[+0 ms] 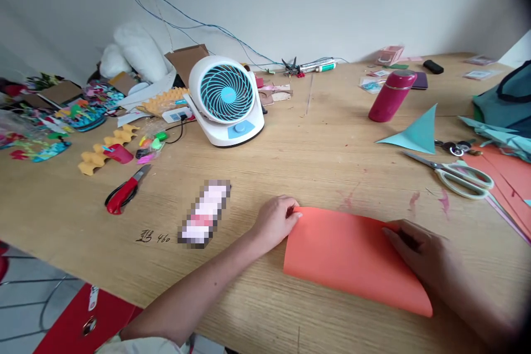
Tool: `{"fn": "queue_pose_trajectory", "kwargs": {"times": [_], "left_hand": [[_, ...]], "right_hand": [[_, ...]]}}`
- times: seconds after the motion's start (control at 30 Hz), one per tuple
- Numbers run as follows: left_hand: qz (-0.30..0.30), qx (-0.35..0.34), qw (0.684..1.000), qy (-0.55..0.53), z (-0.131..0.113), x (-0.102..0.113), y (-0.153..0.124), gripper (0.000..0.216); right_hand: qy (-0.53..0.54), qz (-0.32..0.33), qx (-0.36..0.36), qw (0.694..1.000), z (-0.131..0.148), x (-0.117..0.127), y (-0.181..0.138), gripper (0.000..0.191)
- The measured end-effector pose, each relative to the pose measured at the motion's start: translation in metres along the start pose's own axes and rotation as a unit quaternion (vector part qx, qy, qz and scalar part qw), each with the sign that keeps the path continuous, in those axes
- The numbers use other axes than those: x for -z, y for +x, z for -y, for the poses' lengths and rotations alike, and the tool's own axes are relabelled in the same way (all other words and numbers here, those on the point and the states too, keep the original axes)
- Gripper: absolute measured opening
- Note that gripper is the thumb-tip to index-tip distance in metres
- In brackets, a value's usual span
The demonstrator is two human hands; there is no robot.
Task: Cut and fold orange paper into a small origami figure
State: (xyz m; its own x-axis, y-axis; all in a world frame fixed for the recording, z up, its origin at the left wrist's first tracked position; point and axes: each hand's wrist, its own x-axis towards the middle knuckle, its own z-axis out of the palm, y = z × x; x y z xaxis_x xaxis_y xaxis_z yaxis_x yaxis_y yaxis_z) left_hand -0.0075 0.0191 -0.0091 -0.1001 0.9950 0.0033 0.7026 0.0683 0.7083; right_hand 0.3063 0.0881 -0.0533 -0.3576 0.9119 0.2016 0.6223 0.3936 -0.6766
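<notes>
An orange sheet of paper [348, 254], folded over on itself, lies on the wooden table [290, 138] right in front of me. My left hand [276, 221] pinches the sheet's upper left corner with curled fingers. My right hand [423, 251] rests on the sheet's right part, its fingers laid on the paper and pressing it down. The fold runs along the near edge of the sheet.
Pale green scissors [458, 174] lie at the right beside more orange sheets [508, 177] and a teal paper triangle [417, 134]. A pink bottle [391, 97], a white and blue fan [226, 99], a red cutter [123, 192] and craft scraps [105, 152] sit further back and left.
</notes>
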Motion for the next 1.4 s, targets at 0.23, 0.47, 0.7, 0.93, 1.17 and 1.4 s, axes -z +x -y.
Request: {"fn": "queue_pose_trajectory", "kwargs": {"times": [0.23,0.47,0.7,0.93,1.17,1.4], "left_hand": [[0.008,-0.055,0.994,0.096,-0.001,-0.002,0.000,0.011],[0.035,-0.240,0.918,0.314,-0.005,0.004,0.013,0.053],[0.224,-0.388,0.858,0.253,-0.005,0.003,0.031,0.048],[0.227,-0.413,0.832,0.293,-0.040,-0.017,0.035,0.034],[0.253,-0.398,0.830,0.299,-0.053,-0.019,0.047,0.041],[0.311,-0.380,0.833,0.256,-0.059,-0.019,0.062,0.036]], "right_hand": [[-0.088,0.015,0.089,0.992,0.019,0.001,0.007,0.018],[-0.122,0.002,0.052,0.991,0.020,0.001,0.006,0.031],[-0.111,0.056,0.126,0.984,0.025,0.010,0.013,0.008],[-0.097,0.095,0.186,0.973,0.019,0.017,0.022,0.021],[-0.142,0.151,0.226,0.952,0.056,0.026,0.009,0.023],[-0.165,0.206,0.255,0.930,0.113,-0.022,-0.042,0.039]]}}
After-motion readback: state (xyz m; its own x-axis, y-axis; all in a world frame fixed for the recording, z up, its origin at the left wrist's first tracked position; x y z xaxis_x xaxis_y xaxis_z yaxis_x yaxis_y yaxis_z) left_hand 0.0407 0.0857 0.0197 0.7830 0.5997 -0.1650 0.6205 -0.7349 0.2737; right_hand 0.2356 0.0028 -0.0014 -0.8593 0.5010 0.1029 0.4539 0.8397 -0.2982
